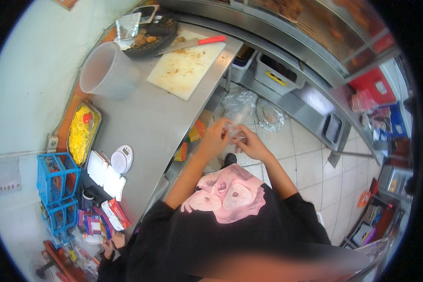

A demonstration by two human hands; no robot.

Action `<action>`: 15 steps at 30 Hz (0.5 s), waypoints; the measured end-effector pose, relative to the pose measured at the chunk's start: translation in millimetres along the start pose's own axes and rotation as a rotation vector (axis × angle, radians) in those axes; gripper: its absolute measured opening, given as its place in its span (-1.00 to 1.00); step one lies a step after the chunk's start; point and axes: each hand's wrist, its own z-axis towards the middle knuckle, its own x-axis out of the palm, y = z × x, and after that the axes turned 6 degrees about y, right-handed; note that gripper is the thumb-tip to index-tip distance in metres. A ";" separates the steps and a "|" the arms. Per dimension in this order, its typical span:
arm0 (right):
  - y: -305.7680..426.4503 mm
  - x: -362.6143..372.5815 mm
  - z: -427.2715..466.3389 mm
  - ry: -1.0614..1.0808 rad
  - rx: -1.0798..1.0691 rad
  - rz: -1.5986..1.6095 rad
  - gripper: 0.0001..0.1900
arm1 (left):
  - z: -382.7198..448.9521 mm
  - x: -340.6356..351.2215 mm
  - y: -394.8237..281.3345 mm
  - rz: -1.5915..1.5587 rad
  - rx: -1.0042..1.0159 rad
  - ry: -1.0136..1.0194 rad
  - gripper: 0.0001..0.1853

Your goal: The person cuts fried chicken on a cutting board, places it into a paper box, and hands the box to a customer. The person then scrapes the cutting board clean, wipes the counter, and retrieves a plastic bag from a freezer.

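My left hand [216,138] and my right hand [249,142] are close together in front of my body, above the tiled floor. Between their fingers is a clear plastic bag [237,128], thin and partly blurred; both hands pinch it. To the upper left, a white cutting board [187,70] with brown crumbs lies on the steel counter [144,116]. A knife with a red handle [212,40] rests across the board's far end. Beside it stand a black bowl [167,38] with brown pieces and a translucent plastic bucket [109,72].
A tray of yellow food [80,132], a white kitchen scale [122,158] and blue baskets [58,179] line the counter's left side. Another person's hands [113,242] show at the lower left. Plastic-covered items [269,115] and lidded tubs [278,74] sit below the display case.
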 end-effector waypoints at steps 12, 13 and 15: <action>-144.2 -112.8 -2.9 -0.280 0.385 0.150 -0.84 | -57.9 -64.8 68.6 -0.111 -0.366 -0.030 -0.74; -145.0 -124.8 3.9 -0.250 0.344 0.065 -0.84 | -66.3 -75.6 75.6 -0.144 -0.393 -0.101 -0.74; -143.0 -149.7 13.4 -0.326 0.337 0.002 -0.84 | -83.1 -100.8 91.4 -0.197 -0.440 -0.214 -0.74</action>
